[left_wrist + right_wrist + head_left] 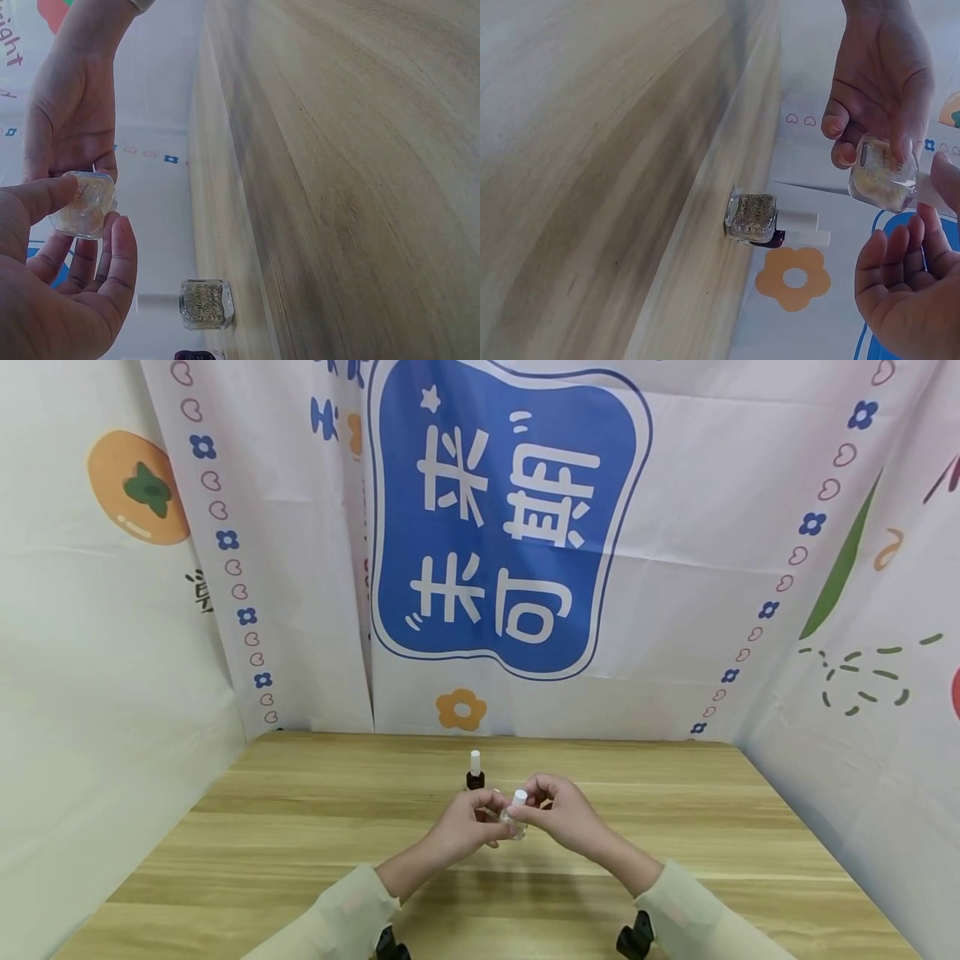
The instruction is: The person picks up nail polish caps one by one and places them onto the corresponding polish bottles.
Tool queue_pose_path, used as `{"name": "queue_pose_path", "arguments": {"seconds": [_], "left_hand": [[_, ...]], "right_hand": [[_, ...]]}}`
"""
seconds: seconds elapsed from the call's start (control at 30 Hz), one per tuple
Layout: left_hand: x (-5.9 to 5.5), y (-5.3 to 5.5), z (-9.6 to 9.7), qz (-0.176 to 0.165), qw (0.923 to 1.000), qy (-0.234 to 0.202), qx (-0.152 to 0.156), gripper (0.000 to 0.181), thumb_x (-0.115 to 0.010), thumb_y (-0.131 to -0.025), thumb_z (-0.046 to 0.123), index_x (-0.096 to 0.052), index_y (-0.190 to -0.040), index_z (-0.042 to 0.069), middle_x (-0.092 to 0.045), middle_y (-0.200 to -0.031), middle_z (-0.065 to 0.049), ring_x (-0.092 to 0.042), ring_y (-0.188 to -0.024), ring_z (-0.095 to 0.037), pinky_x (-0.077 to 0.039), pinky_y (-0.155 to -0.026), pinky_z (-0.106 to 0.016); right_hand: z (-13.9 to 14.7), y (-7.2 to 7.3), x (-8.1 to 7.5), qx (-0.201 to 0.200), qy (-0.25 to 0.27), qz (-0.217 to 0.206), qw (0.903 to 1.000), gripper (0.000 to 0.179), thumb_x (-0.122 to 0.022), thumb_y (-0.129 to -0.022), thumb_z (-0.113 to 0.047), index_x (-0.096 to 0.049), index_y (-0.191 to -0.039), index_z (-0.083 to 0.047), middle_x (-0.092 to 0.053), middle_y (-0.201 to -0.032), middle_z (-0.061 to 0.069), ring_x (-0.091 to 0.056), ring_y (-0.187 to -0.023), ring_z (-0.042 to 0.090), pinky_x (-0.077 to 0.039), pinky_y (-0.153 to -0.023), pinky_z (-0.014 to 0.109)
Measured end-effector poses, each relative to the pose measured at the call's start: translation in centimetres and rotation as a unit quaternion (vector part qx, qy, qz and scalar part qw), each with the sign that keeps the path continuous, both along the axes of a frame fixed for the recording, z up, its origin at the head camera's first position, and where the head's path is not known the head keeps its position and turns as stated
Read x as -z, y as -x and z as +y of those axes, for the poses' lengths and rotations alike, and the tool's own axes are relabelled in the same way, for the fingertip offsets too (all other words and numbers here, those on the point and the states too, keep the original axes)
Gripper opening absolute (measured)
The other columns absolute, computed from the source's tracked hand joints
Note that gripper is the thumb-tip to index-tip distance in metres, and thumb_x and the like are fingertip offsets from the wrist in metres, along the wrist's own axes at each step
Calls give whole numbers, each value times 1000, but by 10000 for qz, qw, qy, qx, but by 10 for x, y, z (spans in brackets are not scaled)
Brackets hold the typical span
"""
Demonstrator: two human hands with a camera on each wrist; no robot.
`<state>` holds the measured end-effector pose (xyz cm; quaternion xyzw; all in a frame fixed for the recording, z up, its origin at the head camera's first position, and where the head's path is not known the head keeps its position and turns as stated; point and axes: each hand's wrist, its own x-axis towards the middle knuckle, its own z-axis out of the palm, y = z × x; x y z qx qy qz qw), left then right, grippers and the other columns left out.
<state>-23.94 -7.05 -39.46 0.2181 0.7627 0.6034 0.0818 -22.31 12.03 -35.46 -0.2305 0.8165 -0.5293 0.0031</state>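
My left hand (467, 828) grips the glass body of a clear nail polish bottle (91, 206) with pale, flaky contents. At its white cap (520, 797), the thumb and fingertips of my right hand (570, 817) pinch. In the right wrist view the cap sits against the neck of the bottle (883, 180), and both hands hold it above the table. A second nail polish bottle (751, 217), gold glitter with a white cap, stands on the table; my left hand mostly hides it in the head view. Behind it is a dark nail polish bottle (476, 779).
The wooden table (315, 827) reaches back to a printed cloth (675, 610) hung behind it. More white cloth hangs at the left and right sides. Dark wrist devices (636, 935) sit at the sleeve cuffs.
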Motion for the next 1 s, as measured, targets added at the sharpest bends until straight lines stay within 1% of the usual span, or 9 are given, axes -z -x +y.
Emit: {"name": "queue_pose_path", "arguments": {"seconds": [0.13,0.23,0.33,0.4,0.5,0.6,0.73,0.87,1.0], "left_hand": [[-1,0,0,2,10000,-36,38,23,-74,-86,9,-65,-104,-1,-64,-91,-7,-63,-78,-17,-57,-69,-42],[-2,0,-1,-14,9999,-70,74,24,-74,-86,8,-64,-105,-3,-63,-91,-8,-62,-77,-17,-57,-69,-43],[-3,1,0,-52,9999,-53,80,25,-74,-85,7,-64,-105,-3,-63,-92,-8,-61,-78,-18,-57,-68,-38],[-4,0,0,-76,9999,-32,72,25,-75,-84,7,-64,-105,-2,-63,-93,-9,-61,-78,-18,-57,-68,-35],[-5,0,1,-62,9999,-8,82,25,-75,-84,7,-64,-105,-2,-63,-93,-8,-61,-79,-18,-57,-68,-36],[-5,0,1,-25,9999,-13,108,25,-74,-84,7,-64,-105,-3,-63,-93,-8,-61,-78,-17,-57,-68,-39],[-4,0,2,-4,9999,-26,133,25,-74,-84,7,-64,-105,-3,-63,-92,-8,-61,-77,-17,-57,-69,-43],[-2,1,2,11,9999,16,125,25,-75,-84,8,-64,-104,-2,-64,-91,-7,-61,-77,-17,-57,-71,-48],[-1,1,3,31,9999,39,106,23,-75,-84,9,-65,-103,-1,-65,-92,-7,-62,-77,-18,-58,-69,-42]], "right_hand": [[6,13,12,-162,41,-10,9999,18,-75,-86,-11,-64,-97,-3,-57,-84,4,-51,-78,22,-45,-58,23],[13,23,18,-458,72,-49,9989,27,-76,-85,-11,-64,-106,0,-58,-89,6,-52,-81,22,-47,-61,24],[18,29,18,-818,70,-74,9966,31,-75,-86,-11,-64,-113,1,-60,-93,9,-53,-84,25,-49,-64,26],[21,30,16,-1047,36,-60,9945,30,-73,-87,-11,-65,-114,-1,-61,-95,10,-54,-85,25,-50,-66,27],[23,31,14,-1299,-59,-7,9915,25,-71,-90,-12,-68,-114,-5,-63,-100,8,-56,-85,25,-52,-68,30],[23,31,13,-1418,-139,39,9898,21,-68,-92,-13,-69,-112,-8,-64,-104,7,-57,-86,24,-54,-71,35],[23,30,13,-1357,-177,35,9906,18,-67,-93,-13,-70,-110,-9,-65,-104,5,-57,-86,24,-54,-71,35],[21,30,15,-1059,-285,8,9940,15,-69,-92,-16,-72,-105,-9,-65,-97,4,-57,-85,25,-53,-68,31],[20,30,16,-753,-322,23,9966,16,-72,-90,-20,-71,-100,-8,-63,-90,4,-55,-83,23,-50,-65,31]]}}
